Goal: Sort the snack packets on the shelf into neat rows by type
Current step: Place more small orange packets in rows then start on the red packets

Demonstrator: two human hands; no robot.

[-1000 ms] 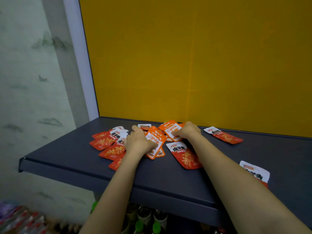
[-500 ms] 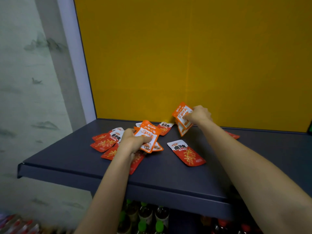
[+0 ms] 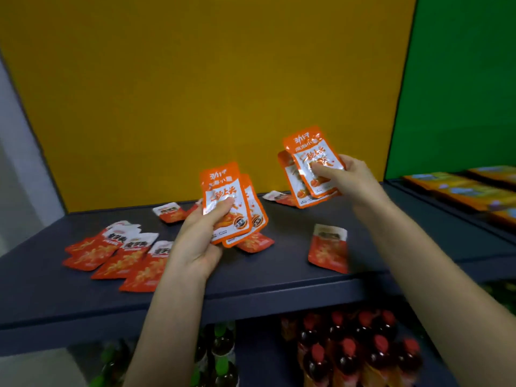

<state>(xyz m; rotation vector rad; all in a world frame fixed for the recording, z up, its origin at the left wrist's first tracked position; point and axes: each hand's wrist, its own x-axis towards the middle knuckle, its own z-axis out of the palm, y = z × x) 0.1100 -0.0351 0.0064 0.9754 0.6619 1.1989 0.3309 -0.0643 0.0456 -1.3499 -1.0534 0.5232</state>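
Observation:
My left hand [image 3: 199, 241] grips two orange-and-silver snack packets [image 3: 223, 188] upright above the dark shelf [image 3: 279, 277]. Held higher near the yellow back panel, my right hand [image 3: 346, 177] pinches two more orange packets [image 3: 303, 152] of the same kind. Several red-and-white packets [image 3: 117, 252] lie fanned on the shelf's left. One red packet [image 3: 329, 248] lies alone at the front right. Another red packet [image 3: 169, 212] sits near the back, one more [image 3: 255, 243] lies under the left hand's packets, and one [image 3: 275, 196] lies at the back centre.
A yellow panel [image 3: 195, 93] backs the shelf; a green panel [image 3: 458, 79] stands to the right, with orange bags [image 3: 458, 188] on the neighbouring shelf. Below are green-capped bottles [image 3: 220, 350] and red-capped bottles [image 3: 349, 347].
Both hands lifted orange packets off the shelf and raised them. The right hand moved up and rightward. The view turned right, bringing the green panel and neighbouring shelf into sight.

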